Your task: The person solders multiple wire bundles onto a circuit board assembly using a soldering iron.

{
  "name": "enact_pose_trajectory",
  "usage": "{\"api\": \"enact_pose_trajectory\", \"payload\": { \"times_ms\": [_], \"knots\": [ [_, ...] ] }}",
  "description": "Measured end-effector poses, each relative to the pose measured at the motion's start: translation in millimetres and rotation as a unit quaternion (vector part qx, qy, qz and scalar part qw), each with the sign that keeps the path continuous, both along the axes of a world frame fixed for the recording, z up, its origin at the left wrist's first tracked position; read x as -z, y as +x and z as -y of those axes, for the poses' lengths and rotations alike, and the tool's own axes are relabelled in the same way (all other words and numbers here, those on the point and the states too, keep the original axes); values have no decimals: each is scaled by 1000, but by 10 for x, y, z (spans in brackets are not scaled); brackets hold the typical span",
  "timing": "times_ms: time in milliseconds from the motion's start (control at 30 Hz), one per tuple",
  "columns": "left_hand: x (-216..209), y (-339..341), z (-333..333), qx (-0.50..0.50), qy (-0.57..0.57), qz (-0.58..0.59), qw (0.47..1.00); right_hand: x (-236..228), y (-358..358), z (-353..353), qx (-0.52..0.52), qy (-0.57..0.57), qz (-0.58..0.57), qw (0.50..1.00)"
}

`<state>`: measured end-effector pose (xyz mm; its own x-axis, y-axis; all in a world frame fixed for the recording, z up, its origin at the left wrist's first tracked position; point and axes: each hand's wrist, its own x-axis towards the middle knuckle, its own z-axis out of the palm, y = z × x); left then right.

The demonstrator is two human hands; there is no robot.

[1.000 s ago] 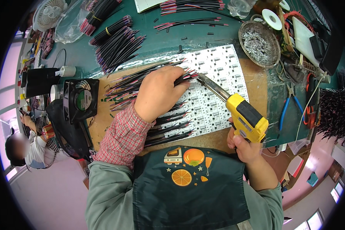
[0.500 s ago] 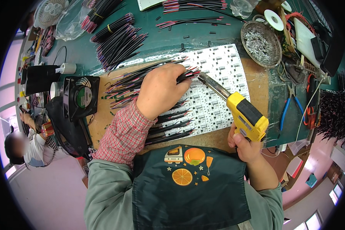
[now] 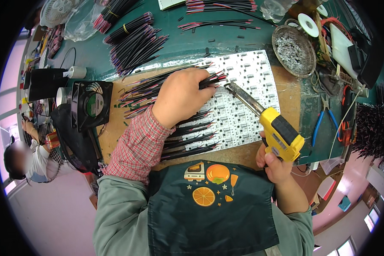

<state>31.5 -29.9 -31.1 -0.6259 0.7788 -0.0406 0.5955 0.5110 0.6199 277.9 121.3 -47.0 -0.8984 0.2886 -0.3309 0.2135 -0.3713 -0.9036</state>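
Note:
My left hand point(image 3: 181, 96) pinches a small bunch of black-sleeved wires point(image 3: 213, 79) whose bare reddish ends point right. Below it lies a white sheet of small circuit boards point(image 3: 247, 102), with black components in rows across it. In my right hand point(image 3: 275, 164) is a yellow soldering gun point(image 3: 281, 132), held by its handle, its long metal nose slanting up and left. The nose's tip is close to the wire ends; whether they touch I cannot tell. More black wires point(image 3: 196, 138) lie in rows over the sheet's left part, some hidden under my left hand.
A square black fan point(image 3: 91, 104) stands left of the brown work board point(image 3: 288, 96). Bundled black wires point(image 3: 136, 47) lie at the back left. On the right are a round dish of metal scraps point(image 3: 293, 50) and blue-handled pliers point(image 3: 324, 119). Another person point(image 3: 34, 158) sits far left.
The soldering gun has moved slightly right and toward me, its tip a little lower beside the wire ends. My left hand keeps its hold on the wires. The whole view has shifted a little.

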Motion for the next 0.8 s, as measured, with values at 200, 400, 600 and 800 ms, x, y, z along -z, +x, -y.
{"api": "enact_pose_trajectory", "payload": {
  "times_ms": [200, 400, 600, 800],
  "knots": [
    [6, -2, -1, -3, 0, 12, 1000, -3, -19, -5, -9, -2, 5, 1000],
    [10, 10, -2, -6, 10, 12, 1000, 32, 14, 4, -5, -14, -1, 1000],
    [21, 8, 6, -10, -14, 6, 1000, -28, -19, 6, -2, -19, 5, 1000],
    [26, -8, -3, -9, -9, 19, 1000, -21, 40, 16, 4, -29, 11, 1000]
  ]
}}
